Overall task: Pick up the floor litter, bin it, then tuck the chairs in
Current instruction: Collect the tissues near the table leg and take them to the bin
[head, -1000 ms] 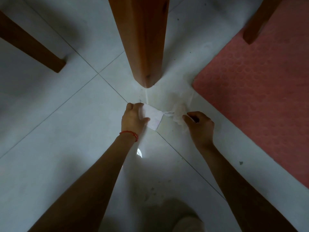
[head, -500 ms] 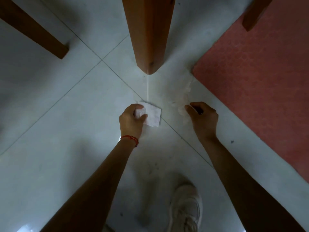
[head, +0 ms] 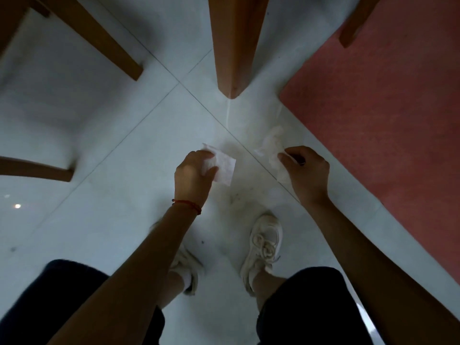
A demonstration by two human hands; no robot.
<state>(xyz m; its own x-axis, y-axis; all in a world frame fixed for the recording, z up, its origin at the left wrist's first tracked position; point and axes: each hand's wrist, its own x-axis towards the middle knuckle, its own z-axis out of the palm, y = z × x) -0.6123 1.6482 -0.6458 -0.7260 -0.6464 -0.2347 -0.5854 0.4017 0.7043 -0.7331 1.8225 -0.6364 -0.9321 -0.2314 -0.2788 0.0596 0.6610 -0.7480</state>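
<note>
My left hand [head: 194,174], with a red string at the wrist, pinches a flat white paper scrap [head: 224,166] between thumb and fingers above the pale tiled floor. My right hand [head: 305,171] grips a crumpled white tissue [head: 272,145], which sticks out to the left of its fingers. Both hands hang in front of a thick wooden table leg [head: 236,46]. Wooden chair legs [head: 99,38] stand at the upper left.
A red patterned mat [head: 388,115] covers the floor on the right, with another wooden leg [head: 356,23] on it. A further chair leg [head: 34,169] reaches in from the left edge. My two white shoes [head: 265,247] stand on the tiles below the hands.
Both hands have lifted away from the floor with the paper and the tissue. The view has risen and pulled back, so my shoes and knees now show.
</note>
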